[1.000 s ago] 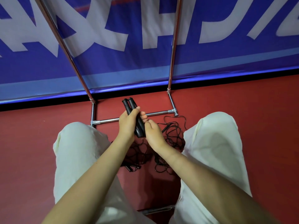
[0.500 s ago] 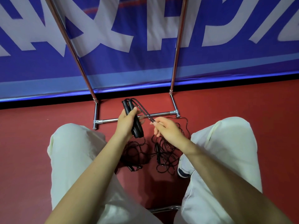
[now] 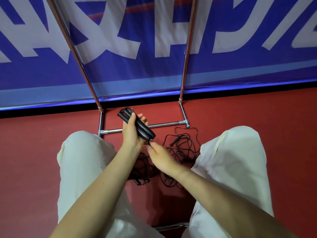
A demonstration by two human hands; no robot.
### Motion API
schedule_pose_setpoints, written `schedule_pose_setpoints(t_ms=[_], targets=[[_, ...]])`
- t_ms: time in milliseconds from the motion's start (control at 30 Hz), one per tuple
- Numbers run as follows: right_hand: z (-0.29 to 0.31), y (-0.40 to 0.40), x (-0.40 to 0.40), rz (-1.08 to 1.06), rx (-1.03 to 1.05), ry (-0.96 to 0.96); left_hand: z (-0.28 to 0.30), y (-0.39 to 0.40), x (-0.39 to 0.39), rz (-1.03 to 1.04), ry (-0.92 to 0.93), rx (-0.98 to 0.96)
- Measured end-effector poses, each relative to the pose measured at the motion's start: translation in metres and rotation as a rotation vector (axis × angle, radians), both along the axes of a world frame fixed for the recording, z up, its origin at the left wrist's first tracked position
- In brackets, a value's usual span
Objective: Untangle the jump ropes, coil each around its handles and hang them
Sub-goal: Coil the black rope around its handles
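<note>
My left hand (image 3: 132, 133) grips two black jump rope handles (image 3: 139, 126) held side by side, their tops pointing up and away from me. A thin black cord loops over the handles' far end. My right hand (image 3: 160, 158) sits just below the handles' near end and pinches the black cord there. More black rope lies in a tangled pile (image 3: 181, 152) on the red floor between my knees, with a loose handle (image 3: 174, 142) in it. Another bunch of rope (image 3: 142, 174) lies partly hidden under my arms.
A chrome rack (image 3: 164, 124) stands in front of me, its low crossbar behind my hands and two uprights (image 3: 186, 66) rising against a blue and white banner. My knees in white trousers (image 3: 82, 162) flank the ropes. A metal bar (image 3: 171, 226) shows near my seat.
My right hand has brought the cord from the right of the handles, over their far end, down to their near end. My left hand keeps its hold on the handles.
</note>
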State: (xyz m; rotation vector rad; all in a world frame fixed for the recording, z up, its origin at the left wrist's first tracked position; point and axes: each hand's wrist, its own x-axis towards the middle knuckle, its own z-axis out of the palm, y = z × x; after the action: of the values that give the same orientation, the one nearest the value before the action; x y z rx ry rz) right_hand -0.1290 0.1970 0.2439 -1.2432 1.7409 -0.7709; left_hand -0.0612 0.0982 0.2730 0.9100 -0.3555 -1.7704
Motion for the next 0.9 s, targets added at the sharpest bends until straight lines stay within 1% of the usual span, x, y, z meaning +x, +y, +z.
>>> schedule_pose_setpoints(t_ms=[67,133,200,233,300,400,467,567,667,733,767,833,900], targets=[[0.001,0.002,0.007,0.036,0.01,0.05,-0.001,0.002,-0.004,0.049,-0.046,-0.028],[0.005,0.003,0.011,0.078,0.008,0.14,-0.001,0.005,-0.008,0.084,-0.128,-0.068],[0.01,0.004,0.011,0.101,0.001,0.228,-0.002,0.009,-0.012,0.073,-0.302,-0.159],[0.014,0.004,0.01,0.113,0.005,0.247,-0.003,0.011,-0.014,0.054,-0.401,-0.223],[0.021,0.005,0.006,0.146,0.032,0.277,-0.006,0.016,-0.017,0.003,-0.532,-0.331],[0.028,0.008,-0.003,0.204,0.086,0.391,-0.01,0.018,-0.021,-0.044,-0.621,-0.398],[0.034,0.011,-0.005,0.245,0.112,0.524,-0.015,0.018,-0.022,-0.061,-0.737,-0.45],[0.039,0.012,-0.005,0.237,0.06,0.693,-0.019,0.014,-0.018,-0.052,-0.811,-0.458],[0.043,0.01,-0.01,0.208,-0.025,0.775,-0.02,0.007,-0.011,-0.031,-0.855,-0.452],[0.043,0.009,-0.016,0.256,-0.073,0.777,-0.021,0.004,-0.008,-0.038,-0.877,-0.446],[0.044,0.009,-0.019,0.28,-0.097,0.74,-0.02,0.004,-0.007,-0.052,-0.875,-0.437],[0.044,0.009,-0.025,0.279,-0.118,0.558,-0.017,0.005,-0.005,-0.121,-0.815,-0.412],[0.046,0.008,-0.035,0.225,-0.117,0.315,-0.012,0.007,-0.003,-0.26,-0.697,-0.391]])
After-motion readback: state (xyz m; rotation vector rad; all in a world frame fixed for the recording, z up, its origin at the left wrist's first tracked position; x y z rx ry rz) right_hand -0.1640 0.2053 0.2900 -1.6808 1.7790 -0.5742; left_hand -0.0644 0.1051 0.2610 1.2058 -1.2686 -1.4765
